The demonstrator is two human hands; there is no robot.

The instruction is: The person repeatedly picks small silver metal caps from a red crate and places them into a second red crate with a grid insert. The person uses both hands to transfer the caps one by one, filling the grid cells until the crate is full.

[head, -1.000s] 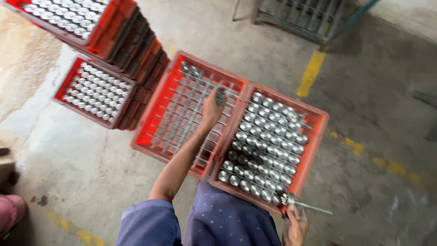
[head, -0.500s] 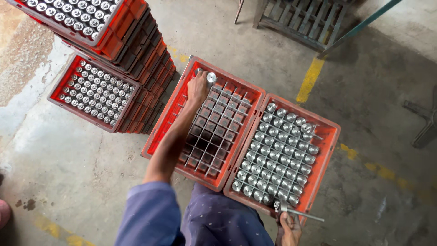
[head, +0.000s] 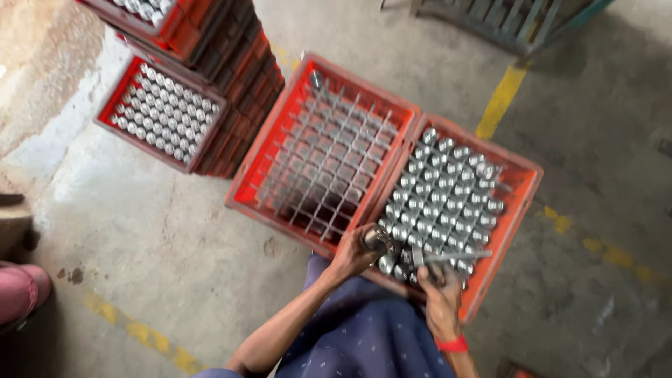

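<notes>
Two red crates lie side by side on the concrete floor. The left crate (head: 245, 178) has a metal grid of mostly empty cells, with one shiny metal cylinder (head: 316, 78) in its far corner. The right crate (head: 521, 192) is packed with several shiny metal cylinders. My left hand (head: 353, 257) grips one metal cylinder (head: 374, 239) at the near left corner of the full crate. My right hand (head: 437, 297), with a red wristband, holds a thin metal rod (head: 458, 256) lying across the near row of cylinders.
Stacked red crates (head: 210, 42) filled with the same cylinders stand at the upper left, with a lower stack (head: 164, 112) in front. Yellow lines (head: 500, 101) mark the floor. A metal frame (head: 504, 21) stands at the top. A pink-clad foot (head: 17, 294) of another person is at the left edge.
My left hand has left the far corner of the gridded crate, where a cylinder now sits, and come back to grip a cylinder in the full crate. My right hand stays near the rod.
</notes>
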